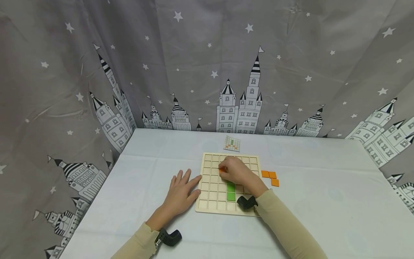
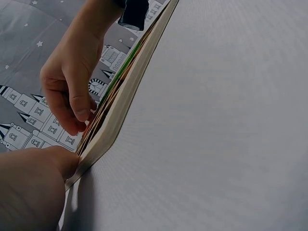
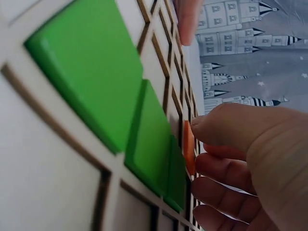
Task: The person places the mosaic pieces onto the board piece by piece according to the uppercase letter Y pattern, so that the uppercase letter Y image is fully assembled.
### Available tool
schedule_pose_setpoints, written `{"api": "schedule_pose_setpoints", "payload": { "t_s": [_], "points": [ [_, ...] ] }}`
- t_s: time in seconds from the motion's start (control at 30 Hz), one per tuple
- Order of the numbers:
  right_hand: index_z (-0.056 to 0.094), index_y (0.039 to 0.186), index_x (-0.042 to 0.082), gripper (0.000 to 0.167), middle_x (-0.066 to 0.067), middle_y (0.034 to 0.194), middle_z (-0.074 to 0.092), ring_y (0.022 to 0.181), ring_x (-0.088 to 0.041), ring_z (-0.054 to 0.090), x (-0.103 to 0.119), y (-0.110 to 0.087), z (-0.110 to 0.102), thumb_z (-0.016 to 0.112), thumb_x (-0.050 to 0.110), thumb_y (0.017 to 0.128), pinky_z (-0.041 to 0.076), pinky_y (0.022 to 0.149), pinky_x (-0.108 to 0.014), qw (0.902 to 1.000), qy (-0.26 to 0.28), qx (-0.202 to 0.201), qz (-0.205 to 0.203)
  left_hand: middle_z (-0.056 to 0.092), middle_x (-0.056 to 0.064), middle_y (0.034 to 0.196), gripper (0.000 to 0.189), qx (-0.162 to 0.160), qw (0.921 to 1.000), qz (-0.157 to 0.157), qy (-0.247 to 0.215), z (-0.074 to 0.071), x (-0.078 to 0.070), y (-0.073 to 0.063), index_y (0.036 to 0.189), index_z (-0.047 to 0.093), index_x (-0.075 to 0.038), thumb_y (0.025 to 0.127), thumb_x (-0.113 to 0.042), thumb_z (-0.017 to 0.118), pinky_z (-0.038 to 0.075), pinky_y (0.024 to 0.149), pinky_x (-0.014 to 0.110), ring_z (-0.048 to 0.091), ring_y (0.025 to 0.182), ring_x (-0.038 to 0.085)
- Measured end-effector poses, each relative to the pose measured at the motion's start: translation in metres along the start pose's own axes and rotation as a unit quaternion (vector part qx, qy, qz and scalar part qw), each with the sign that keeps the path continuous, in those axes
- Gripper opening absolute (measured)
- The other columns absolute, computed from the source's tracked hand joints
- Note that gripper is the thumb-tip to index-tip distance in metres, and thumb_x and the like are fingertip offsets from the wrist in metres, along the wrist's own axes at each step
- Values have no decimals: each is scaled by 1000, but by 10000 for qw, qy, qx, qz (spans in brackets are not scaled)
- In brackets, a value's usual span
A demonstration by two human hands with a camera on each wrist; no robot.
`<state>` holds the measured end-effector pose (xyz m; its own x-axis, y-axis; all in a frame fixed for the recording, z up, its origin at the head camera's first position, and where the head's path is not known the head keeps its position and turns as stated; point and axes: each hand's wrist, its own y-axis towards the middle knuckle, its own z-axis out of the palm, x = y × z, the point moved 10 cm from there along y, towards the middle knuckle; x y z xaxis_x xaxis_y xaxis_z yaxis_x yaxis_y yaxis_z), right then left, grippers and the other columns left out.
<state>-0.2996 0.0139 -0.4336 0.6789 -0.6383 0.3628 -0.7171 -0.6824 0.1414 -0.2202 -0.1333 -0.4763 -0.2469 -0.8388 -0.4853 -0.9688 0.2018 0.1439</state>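
Observation:
My right hand [image 1: 238, 172] is over the middle of a pale wooden grid board [image 1: 207, 205], pinching an orange square tile [image 3: 189, 147] between thumb and fingers. In the right wrist view the tile stands at the grid, just beyond a row of green square tiles [image 3: 89, 72]. The hand hides part of that row in the head view, where the nearer green tile [image 1: 231, 196] shows. My left hand [image 1: 181, 194] lies flat with fingers spread, touching the board's left edge. The left wrist view shows its thumb side against the board's rim [image 2: 110, 125].
Three loose orange tiles [image 1: 265, 174] lie just right of the board on the white table [image 1: 323, 208]. A small card [image 1: 231, 144] printed with a coloured grid pattern lies behind the board. A grey curtain [image 1: 194, 43] with castles and stars hangs at the back.

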Motion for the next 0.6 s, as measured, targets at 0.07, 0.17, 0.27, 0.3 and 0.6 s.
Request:
{"api": "schedule_pose_setpoints", "payload": {
  "t_s": [0.07, 0.17, 0.27, 0.3, 0.6],
  "points": [
    [77, 96, 6, 11, -5, 86, 71, 75, -15, 57, -2, -2, -2, 70, 6, 88, 49, 70, -28, 10000, 53, -31, 8, 41, 30, 157, 48, -1, 10000, 1, 13, 0, 0, 0, 143, 61, -12, 98, -28, 61, 20, 116, 75, 26, 149, 58],
    [78, 105, 2, 19, -11, 97, 75, 87, -22, 68, -7, -7, -6, 68, 6, 89, 57, 78, -35, 9997, 199, -43, 133, 41, 30, 157, 47, -7, 10000, -11, 15, 0, 0, 0, 143, 61, -12, 98, -28, 61, 20, 116, 75, 26, 149, 58],
    [76, 114, 0, 25, -16, 108, 75, 100, -28, 71, -15, -17, -12, 66, 7, 91, 60, 86, -41, 9988, 326, -43, 349, 41, 31, 157, 47, -11, 10000, -9, 4, 1, 0, 0, 142, 61, -11, 98, -28, 62, 20, 116, 75, 26, 149, 58],
    [76, 114, 0, 25, -16, 109, 75, 100, -29, 71, -17, -21, -14, 67, 7, 92, 60, 86, -42, 9986, 327, -72, 404, 41, 31, 157, 47, -10, 10000, -3, 5, 1, 0, 0, 142, 61, -11, 98, -28, 62, 20, 116, 75, 26, 149, 58],
    [75, 114, -2, 26, -17, 108, 73, 92, -30, 70, -49, -56, -41, 71, 10, 92, 59, 81, -42, 9946, 217, -380, 946, 41, 30, 157, 47, 3, 10000, -11, 31, 1, 0, 0, 143, 61, -11, 98, -28, 61, 20, 116, 75, 26, 149, 58]
  ]
}}
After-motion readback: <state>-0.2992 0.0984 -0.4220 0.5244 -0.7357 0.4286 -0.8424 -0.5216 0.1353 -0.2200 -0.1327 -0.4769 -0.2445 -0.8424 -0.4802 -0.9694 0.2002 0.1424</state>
